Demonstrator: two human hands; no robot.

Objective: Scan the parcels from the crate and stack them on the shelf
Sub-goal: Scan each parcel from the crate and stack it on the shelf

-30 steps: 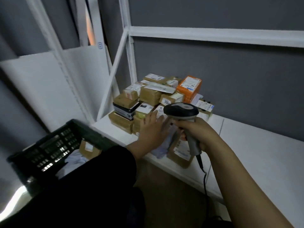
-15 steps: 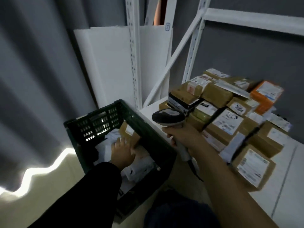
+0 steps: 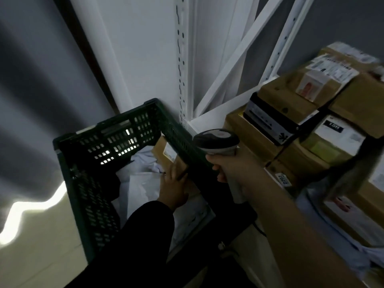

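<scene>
A dark green slotted crate [image 3: 87, 169] stands on the floor left of the white shelf [image 3: 209, 119]. Inside lie white mailer bags [image 3: 143, 183] and a brown cardboard parcel [image 3: 166, 154] leaning against the crate's right wall. My left hand [image 3: 173, 189] is down in the crate with its fingers on the lower edge of that brown parcel; whether they curl round it is hard to tell. My right hand [image 3: 232, 173] grips the handle of a grey barcode scanner [image 3: 217, 141], held above the crate's right rim. Several brown parcels [image 3: 291, 125] are stacked on the shelf.
White perforated shelf uprights [image 3: 182, 59] and a diagonal brace [image 3: 234, 57] rise just behind the crate. A white panel [image 3: 141, 48] leans against the grey wall. The scanner's cable [image 3: 257, 229] hangs below my right forearm. Pale floor [image 3: 37, 256] lies left of the crate.
My left hand left the parcels on the shelf, went down into the crate and has moved onto the brown parcel. My view swung left and closer; the scanner stayed in my right hand.
</scene>
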